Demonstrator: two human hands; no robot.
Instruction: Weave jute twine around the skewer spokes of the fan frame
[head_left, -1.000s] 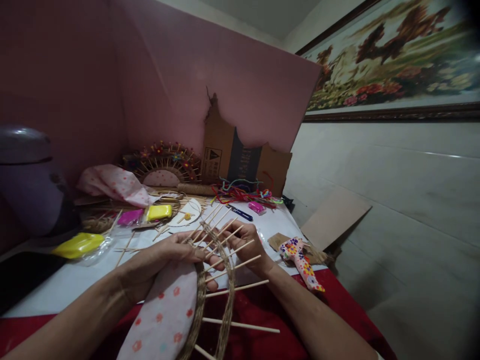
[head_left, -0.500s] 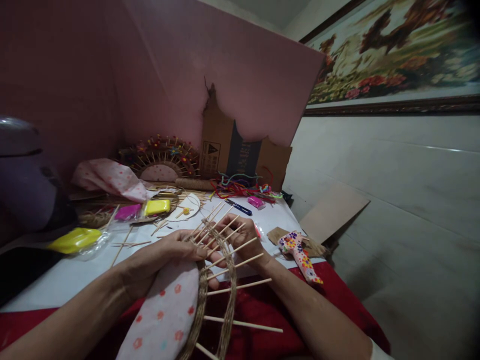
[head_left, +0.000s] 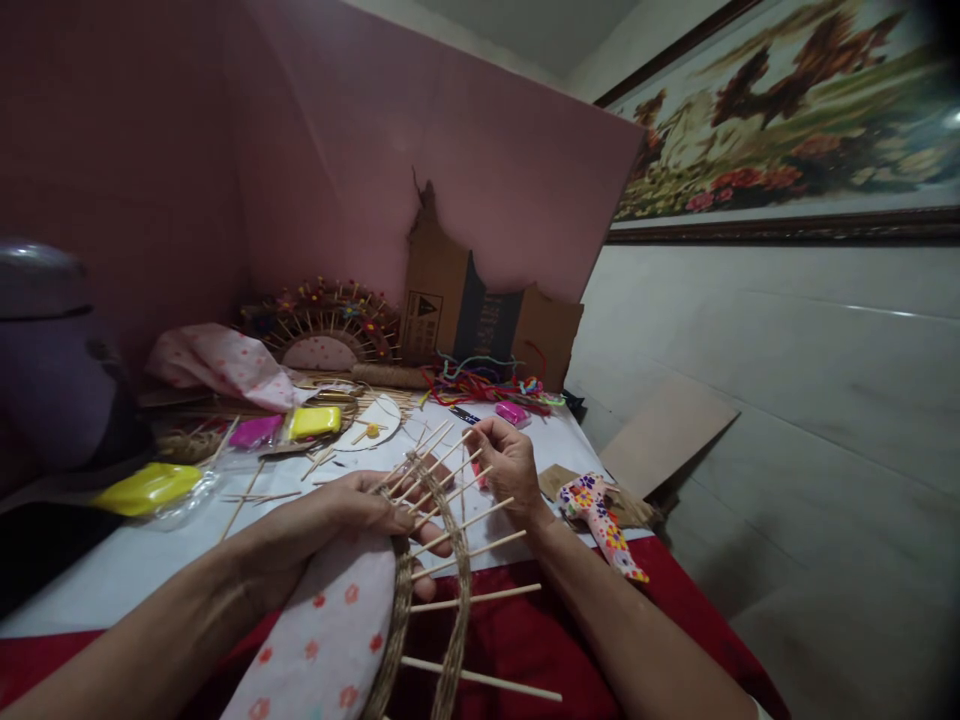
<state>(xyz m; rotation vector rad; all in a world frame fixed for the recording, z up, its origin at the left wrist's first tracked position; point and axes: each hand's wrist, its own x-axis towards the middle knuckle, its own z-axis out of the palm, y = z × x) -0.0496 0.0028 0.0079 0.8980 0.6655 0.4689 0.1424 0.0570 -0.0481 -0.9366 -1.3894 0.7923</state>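
My left hand point(head_left: 360, 515) is closed on a half-round woven craft piece, thumb on top and fingers underneath. Its pink fabric panel point(head_left: 319, 630) has small red flowers and a twine-bound curved edge. Thin wooden sticks point(head_left: 499, 597) fan outward from that edge, and a second band of brown twine point(head_left: 457, 610) weaves across them, apart from the first. My right hand point(head_left: 510, 465) is pinched at the tips of the upper sticks, with a thin strand of twine seeming to run from its fingers. The fingertips partly hide the strand.
A finished-looking half-round piece point(head_left: 322, 345) stands at the back beside torn cardboard point(head_left: 457, 300). Coloured pipe cleaners point(head_left: 487, 380), yellow clay packets point(head_left: 154, 487), pliers point(head_left: 465, 414) and a flowered fabric figure point(head_left: 600, 520) lie around. A purple bottle point(head_left: 56, 370) stands left.
My right hand has moved right and slightly up, away from the weave to the stick tips. My left hand keeps its hold on the piece, which has shifted slightly.
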